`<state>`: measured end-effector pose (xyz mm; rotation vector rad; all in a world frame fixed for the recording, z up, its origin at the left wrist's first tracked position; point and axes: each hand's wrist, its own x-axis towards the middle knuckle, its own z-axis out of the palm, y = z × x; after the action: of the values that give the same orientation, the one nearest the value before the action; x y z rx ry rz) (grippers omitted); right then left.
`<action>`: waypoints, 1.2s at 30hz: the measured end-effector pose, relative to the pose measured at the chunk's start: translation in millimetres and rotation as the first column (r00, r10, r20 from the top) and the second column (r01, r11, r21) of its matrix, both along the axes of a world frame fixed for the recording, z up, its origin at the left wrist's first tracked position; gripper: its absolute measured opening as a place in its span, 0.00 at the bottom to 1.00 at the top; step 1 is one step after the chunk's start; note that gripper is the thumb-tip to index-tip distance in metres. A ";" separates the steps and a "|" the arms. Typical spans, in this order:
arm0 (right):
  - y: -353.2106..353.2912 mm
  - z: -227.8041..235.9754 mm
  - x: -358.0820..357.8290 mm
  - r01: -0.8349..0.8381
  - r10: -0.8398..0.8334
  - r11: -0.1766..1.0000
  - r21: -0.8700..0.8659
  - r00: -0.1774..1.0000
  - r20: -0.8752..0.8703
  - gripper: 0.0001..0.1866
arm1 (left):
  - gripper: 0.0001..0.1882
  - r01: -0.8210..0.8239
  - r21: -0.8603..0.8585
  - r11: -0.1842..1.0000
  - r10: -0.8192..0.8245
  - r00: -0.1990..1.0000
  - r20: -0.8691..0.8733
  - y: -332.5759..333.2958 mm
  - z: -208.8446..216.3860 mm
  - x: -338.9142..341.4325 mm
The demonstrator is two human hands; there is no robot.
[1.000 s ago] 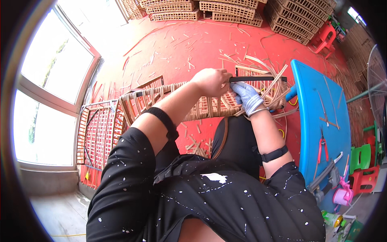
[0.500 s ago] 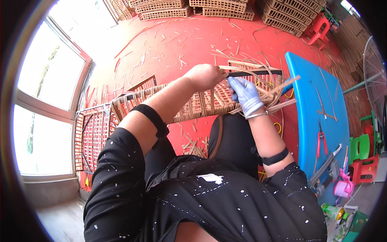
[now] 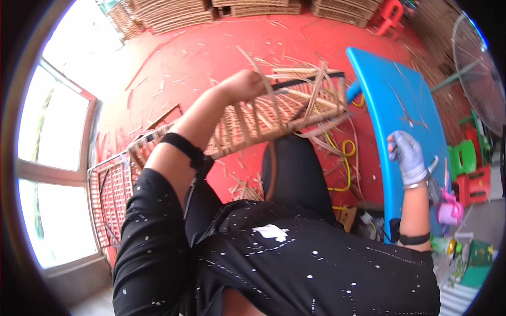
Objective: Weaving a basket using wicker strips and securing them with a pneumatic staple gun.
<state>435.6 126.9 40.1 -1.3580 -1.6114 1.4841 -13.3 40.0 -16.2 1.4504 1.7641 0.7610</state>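
Note:
My bare left hand (image 3: 243, 86) is closed at the far rim of a half-woven rattan basket panel (image 3: 247, 138), pinching a pale rattan strip (image 3: 268, 87) beside the black frame bar (image 3: 300, 81). The panel lies across my lap, with loose strip ends sticking out at its right. My gloved right hand (image 3: 409, 158) is over the blue table (image 3: 377, 105), its fingers curled round the spot where red-handled pliers lay. The hand hides most of the pliers.
A thin pointed tool (image 3: 401, 102) lies farther up the table. Below hangs a yellow cord (image 3: 348, 163). Cut strips litter the red floor (image 3: 184, 58). Stacked woven trays (image 3: 174, 18) stand at the back, a fan (image 3: 477, 68) at right, a lattice frame (image 3: 110, 195) at left.
My right hand has left the panel and moved right to the pliers on the table. My left hand stays at the panel's far rim. The view has shifted to the right.

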 end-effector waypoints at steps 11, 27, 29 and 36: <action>59.5 -46.2 318.9 0.532 -0.469 0.813 0.236 0.359 0.807 0.33 | 0.26 0.012 0.008 1.000 -0.011 0.995 -0.096 7.3 -4.5 -3.8; 0.3 -99.7 353.7 0.716 -0.657 0.565 -0.411 0.691 0.301 0.33 | 0.25 0.045 0.018 0.999 -0.040 0.976 -0.214 -2.5 12.4 5.1; 5.6 -95.7 352.5 0.706 -0.675 0.546 -0.451 0.689 0.262 0.33 | 0.24 0.044 0.026 0.999 -0.038 0.977 -0.209 -4.8 12.1 4.5; 8.7 -78.8 308.0 0.579 -0.697 0.682 -0.446 0.699 -0.160 0.20 | 0.21 0.066 0.099 0.993 -0.032 0.951 -0.307 -0.8 0.9 2.4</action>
<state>743.6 135.6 -38.7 -1.5619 -0.5364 1.4659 -10.8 39.2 -15.3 1.7556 1.9306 0.6408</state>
